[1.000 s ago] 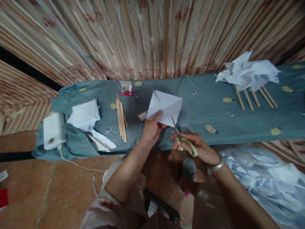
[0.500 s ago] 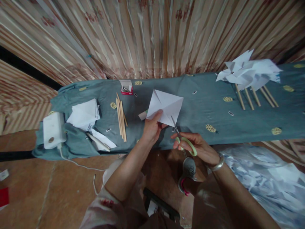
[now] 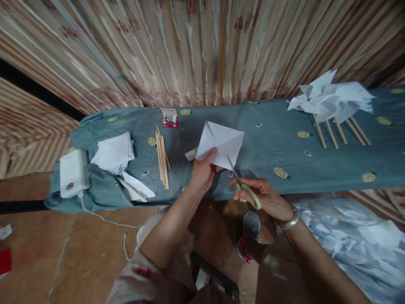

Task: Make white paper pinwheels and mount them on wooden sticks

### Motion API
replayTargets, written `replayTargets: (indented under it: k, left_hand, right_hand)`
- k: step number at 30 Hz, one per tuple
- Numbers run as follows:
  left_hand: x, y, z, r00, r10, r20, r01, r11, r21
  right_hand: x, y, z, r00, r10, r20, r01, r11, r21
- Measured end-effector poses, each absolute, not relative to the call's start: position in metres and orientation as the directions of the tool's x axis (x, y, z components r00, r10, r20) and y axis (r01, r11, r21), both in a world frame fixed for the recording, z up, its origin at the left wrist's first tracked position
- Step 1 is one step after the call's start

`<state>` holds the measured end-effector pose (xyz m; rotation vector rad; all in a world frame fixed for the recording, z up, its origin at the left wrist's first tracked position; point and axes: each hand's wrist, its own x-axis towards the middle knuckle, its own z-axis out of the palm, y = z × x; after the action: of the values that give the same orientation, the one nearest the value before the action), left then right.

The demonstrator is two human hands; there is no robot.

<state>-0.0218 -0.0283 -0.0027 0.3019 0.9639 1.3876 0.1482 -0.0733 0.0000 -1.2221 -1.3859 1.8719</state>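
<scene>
A square sheet of white paper (image 3: 226,141) with diagonal creases and a slit at its upper left corner is pinched in my left hand (image 3: 204,171), thumb on top. My right hand (image 3: 261,194) is closed around the pale green handles of a pair of scissors (image 3: 249,196). The scissor blades lie at the paper's lower corner, pointing in toward its middle. Finished paper pinwheels (image 3: 329,97) on wooden sticks lie together at the right end of the table.
On the green tablecloth (image 3: 268,143) are several wooden sticks (image 3: 163,162), a small red box of metal pins (image 3: 170,121), a stack of white paper (image 3: 114,152), a white utility knife (image 3: 131,188) and a white power strip (image 3: 74,173). Below right sits a clear bag of pinwheels (image 3: 354,232).
The scissor blades look more closed at the paper's lower corner, and my right-hand fingers have drawn together slightly. My left hand still holds the sheet; the view has shifted a little.
</scene>
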Motion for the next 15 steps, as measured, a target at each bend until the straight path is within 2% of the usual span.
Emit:
replayTargets:
  k: [15]
  left_hand:
    - [-0.0222,-0.0270,-0.0053,-0.114,0.912,-0.395,-0.695,0.211,0.687]
  right_hand:
    - [0.1440,-0.0737,0.0024,-0.387,0.804,-0.451,0.051,-0.470,-0.881]
